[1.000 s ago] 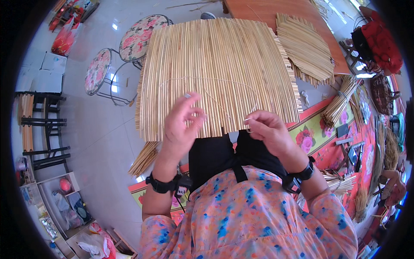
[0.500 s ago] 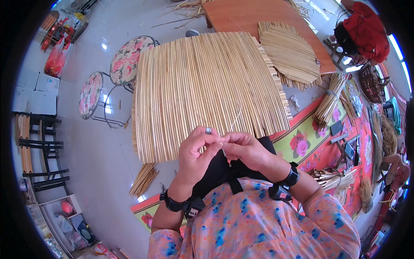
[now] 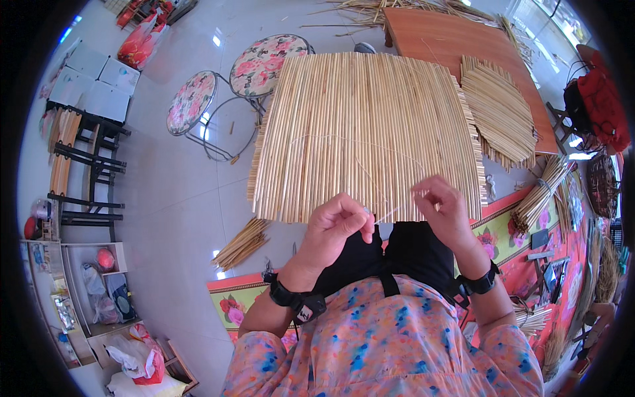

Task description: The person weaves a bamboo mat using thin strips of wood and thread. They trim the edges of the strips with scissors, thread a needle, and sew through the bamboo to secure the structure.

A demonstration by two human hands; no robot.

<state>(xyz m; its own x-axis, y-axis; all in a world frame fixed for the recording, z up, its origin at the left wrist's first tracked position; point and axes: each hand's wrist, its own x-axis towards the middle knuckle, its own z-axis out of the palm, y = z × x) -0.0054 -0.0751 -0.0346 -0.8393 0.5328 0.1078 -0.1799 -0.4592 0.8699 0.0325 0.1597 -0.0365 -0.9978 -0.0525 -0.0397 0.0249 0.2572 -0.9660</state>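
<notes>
A pale thread [image 3: 395,212] runs between my two hands, just past the near edge of a large mat of straight straw-coloured stalks [image 3: 364,112]. My left hand [image 3: 337,225] is closed, thumb and forefinger pinching the thread. My right hand [image 3: 442,208] is apart from it to the right, fingers curled together at the other end of the thread. Whether a needle is in the fingers is too small to tell. More fine thread lies loosely in a curve over the mat's stalks.
A smaller oval stalk mat [image 3: 499,112] rests on a brown table [image 3: 456,33]. Flowered round stools [image 3: 271,63] stand at the left. A small stalk bundle [image 3: 243,243] lies on the floor, a tied bundle [image 3: 541,195] at the right. A person in red [image 3: 598,106] sits far right.
My hands, together half a second ago, have drawn apart, my right hand moving right and stretching the thread. The whole view has shifted, so the mats appear further right.
</notes>
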